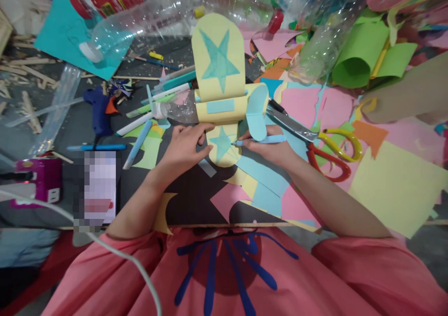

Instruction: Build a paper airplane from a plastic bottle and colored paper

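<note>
A plastic bottle [179, 109] lies on its side, wrapped in yellow paper, its white cap to the left. One rounded yellow wing [219, 22] with a blue star stands out above it, another [219, 159] below. My right hand [268, 149] grips a light blue marker [275, 139], its tip at the edge of the lower star [220, 144]. With fingers apart, my left hand [189, 145] rests along the left edge of the lower wing. Light blue rounded paper pieces [257, 115] stick up at the bottle's right end.
Scissors [315, 143] with red and yellow handles lie right of my right hand. A blue glue gun [100, 112], markers [138, 143] and a phone [101, 185] are on the left. Paper scraps [231, 201] cover the near table. Clear bottles [140, 26] lie behind. A white cable [129, 257] crosses lower left.
</note>
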{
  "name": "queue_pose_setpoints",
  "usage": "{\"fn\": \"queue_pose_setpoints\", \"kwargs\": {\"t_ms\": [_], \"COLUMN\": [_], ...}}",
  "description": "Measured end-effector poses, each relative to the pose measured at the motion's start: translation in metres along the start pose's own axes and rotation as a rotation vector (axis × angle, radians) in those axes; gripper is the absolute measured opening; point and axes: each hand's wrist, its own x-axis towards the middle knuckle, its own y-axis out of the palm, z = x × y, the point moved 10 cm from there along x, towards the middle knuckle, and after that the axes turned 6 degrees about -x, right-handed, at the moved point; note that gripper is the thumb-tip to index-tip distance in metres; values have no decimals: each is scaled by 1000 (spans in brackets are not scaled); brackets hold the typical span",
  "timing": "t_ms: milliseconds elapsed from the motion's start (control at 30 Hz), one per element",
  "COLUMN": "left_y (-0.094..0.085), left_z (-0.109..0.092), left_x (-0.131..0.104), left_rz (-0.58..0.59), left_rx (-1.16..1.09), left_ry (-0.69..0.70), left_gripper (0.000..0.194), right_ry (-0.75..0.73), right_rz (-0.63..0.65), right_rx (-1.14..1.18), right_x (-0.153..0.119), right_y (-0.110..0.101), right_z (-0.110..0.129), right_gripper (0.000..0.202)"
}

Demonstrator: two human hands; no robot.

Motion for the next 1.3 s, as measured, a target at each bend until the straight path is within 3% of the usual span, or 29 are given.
{"fn": "queue_pose_setpoints", "kwargs": {"t_ms": [133, 333, 900, 1133, 1300], "left_y": [0, -1, 0, -1, -1], "left_z": [0, -2, 0, -1, 0], "left_x": [0, 0, 1, 0, 0], "left_rz": [-6, -8, -4, 0, 4], "left_rx": [-3, -6, -5, -4, -9], "left_ry": [2, 1, 2, -9, -10], "left_gripper": [41, 41, 42, 40, 41], "right_ry": [-2, -66, -28, -55, -53], "right_rz": [-2, -109, -13, -123, -122], "right_rx": [8, -21, -19, -47, -48], "right_x": [0, 1, 0, 0, -1], "right_y": [-1, -10, -1, -11, -11], "right_z": [0, 6, 2, 6, 4], "right_gripper": [7, 10, 7, 12, 13]}}
